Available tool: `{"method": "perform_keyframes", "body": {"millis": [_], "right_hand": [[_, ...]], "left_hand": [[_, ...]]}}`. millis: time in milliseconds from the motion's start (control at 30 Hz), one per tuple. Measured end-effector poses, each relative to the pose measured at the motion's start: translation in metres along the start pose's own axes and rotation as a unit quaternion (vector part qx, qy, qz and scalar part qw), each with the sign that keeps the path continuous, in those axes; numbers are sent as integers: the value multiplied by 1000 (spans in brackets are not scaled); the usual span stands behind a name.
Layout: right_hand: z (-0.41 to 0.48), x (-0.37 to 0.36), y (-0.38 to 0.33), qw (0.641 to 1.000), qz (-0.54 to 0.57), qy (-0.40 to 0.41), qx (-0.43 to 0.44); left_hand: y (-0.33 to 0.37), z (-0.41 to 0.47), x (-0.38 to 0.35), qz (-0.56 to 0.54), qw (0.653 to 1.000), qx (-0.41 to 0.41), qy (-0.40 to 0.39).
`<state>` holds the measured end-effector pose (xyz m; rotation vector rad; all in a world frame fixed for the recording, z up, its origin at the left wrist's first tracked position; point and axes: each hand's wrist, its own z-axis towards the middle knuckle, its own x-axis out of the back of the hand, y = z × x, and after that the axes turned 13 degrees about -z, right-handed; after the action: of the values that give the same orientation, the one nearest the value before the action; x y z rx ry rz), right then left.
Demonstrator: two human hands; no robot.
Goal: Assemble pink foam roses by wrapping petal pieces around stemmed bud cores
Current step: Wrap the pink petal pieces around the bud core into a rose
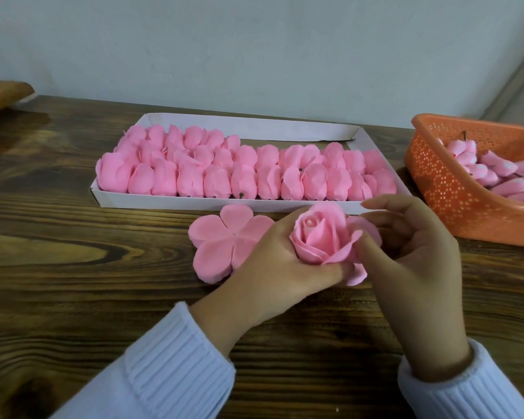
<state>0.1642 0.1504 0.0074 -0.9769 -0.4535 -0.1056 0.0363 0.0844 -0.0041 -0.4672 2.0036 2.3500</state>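
A pink foam rose (318,237) with a bud at its centre sits between both hands above the wooden table. My left hand (273,264) grips it from the left and below, fingers curled under the petals. My right hand (412,249) pinches an outer petal on the rose's right side with thumb and fingers. Its stem is hidden. A flat five-lobed pink petal piece (221,243) lies on the table just left of my left hand.
A white cardboard tray (176,199) behind the hands holds several rows of finished pink roses (248,173). An orange perforated basket (448,189) at the right holds stemmed bud cores (496,170). A brown object (1,95) sits at the far left edge.
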Motion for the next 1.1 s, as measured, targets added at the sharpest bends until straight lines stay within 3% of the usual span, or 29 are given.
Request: {"method": "perform_keyframes", "body": {"millis": [300, 567, 800, 967, 1033, 1100], "right_hand": [[-1, -1, 2, 998, -4, -15, 54], [-1, 0, -2, 994, 90, -27, 47], [-2, -1, -3, 989, 123, -18, 82], [-2, -1, -2, 985, 124, -13, 117], [-1, -2, 1, 986, 139, -10, 96], [2, -4, 5, 988, 149, -26, 19]], "left_hand": [[-1, -1, -1, 48, 997, -64, 7], [-1, -1, -2, 43, 998, -54, -7], [2, -2, -2, -32, 998, -33, -42], [2, -1, 1, -95, 995, -34, -22], [0, 0, 3, -91, 995, -41, 4], [-2, 1, 4, -108, 993, -48, 27]]}}
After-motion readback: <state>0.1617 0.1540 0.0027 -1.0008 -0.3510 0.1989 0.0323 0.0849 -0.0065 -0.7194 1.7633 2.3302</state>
